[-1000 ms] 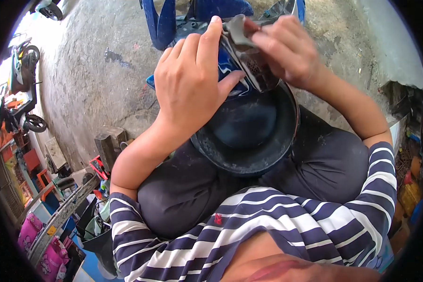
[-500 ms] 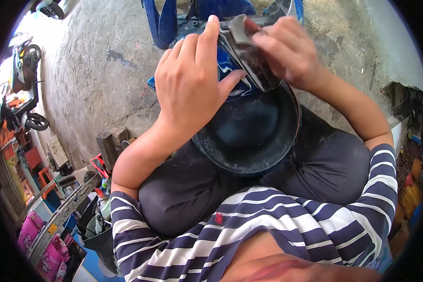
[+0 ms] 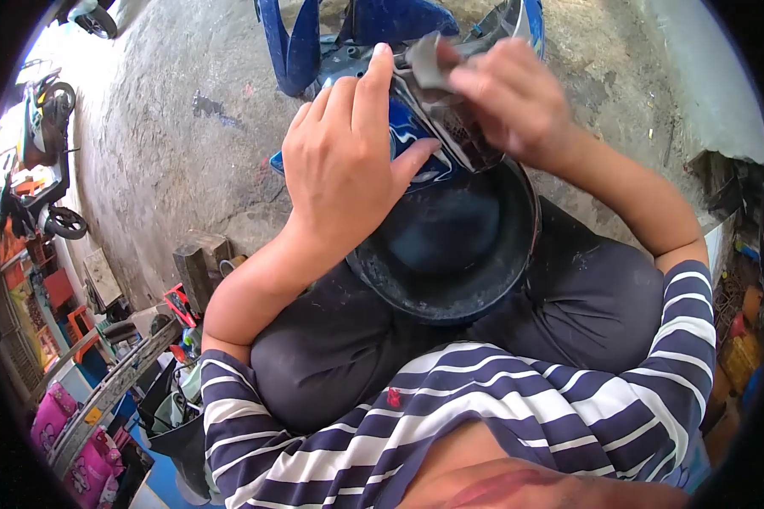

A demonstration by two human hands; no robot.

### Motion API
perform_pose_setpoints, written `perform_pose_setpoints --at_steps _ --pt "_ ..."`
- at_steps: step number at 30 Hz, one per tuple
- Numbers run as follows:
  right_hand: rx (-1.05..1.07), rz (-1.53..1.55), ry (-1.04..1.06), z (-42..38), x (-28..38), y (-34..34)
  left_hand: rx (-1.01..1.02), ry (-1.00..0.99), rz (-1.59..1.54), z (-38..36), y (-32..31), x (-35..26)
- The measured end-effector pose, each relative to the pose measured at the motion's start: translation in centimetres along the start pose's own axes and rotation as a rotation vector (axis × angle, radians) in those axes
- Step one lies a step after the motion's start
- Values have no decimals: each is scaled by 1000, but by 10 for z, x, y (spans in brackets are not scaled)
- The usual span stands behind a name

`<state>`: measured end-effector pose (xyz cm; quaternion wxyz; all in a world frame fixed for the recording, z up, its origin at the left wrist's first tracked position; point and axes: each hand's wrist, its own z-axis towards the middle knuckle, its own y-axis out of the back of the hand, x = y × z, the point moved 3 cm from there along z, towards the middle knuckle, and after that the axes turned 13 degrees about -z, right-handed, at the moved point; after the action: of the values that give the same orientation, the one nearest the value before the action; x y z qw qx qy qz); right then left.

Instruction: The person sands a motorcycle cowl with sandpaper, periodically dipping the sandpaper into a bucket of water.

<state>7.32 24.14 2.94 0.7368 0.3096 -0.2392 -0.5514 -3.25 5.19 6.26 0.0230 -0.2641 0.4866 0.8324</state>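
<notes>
A glossy blue panel with white swirls (image 3: 416,127) is tilted over a round black basin (image 3: 450,237), which rests between the crossed legs. My left hand (image 3: 339,157) lies flat on the panel, its fingers stretched out and slightly apart, the thumb pointing right. Opposite it, my right hand (image 3: 518,102) is blurred by motion, its fingers closed on a grey sheet-like piece (image 3: 430,64) against the panel's dark upper right edge. Larger blue plastic parts (image 3: 399,21) lie just beyond both hands.
Rough concrete floor (image 3: 178,136) spreads ahead and left. Wooden blocks (image 3: 197,267) stand left of the knee, beside a black container (image 3: 178,424) with tools. Motorbikes (image 3: 47,153) are at far left. A pale ledge (image 3: 713,76) runs along the right.
The panel and the blue parts have shifted slightly downward in view. My right hand has moved a little with the grey piece, while my left hand stays on the panel.
</notes>
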Motion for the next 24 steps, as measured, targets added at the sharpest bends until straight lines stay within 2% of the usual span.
perform_pose_setpoints --at_steps 3,6,7,11,15,19,24 --pt "57 50 76 -14 21 -7 -32 -11 -67 -1 -1 8" --pt "4 -26 43 0 -4 -3 11 27 15 -2 0 2" --pt "-12 -35 6 5 -4 1 17 34 -1 -6 -1 2" --pt "41 45 83 -14 18 -8 -30 -9 -38 -2 -2 8" --pt "-16 -8 7 1 1 -4 10 25 -19 -8 -2 3" --pt "22 42 66 -5 16 -3 -27 -4 -49 -5 -2 7" --pt "2 9 19 -2 6 -4 -8 3 -64 -9 -4 4"
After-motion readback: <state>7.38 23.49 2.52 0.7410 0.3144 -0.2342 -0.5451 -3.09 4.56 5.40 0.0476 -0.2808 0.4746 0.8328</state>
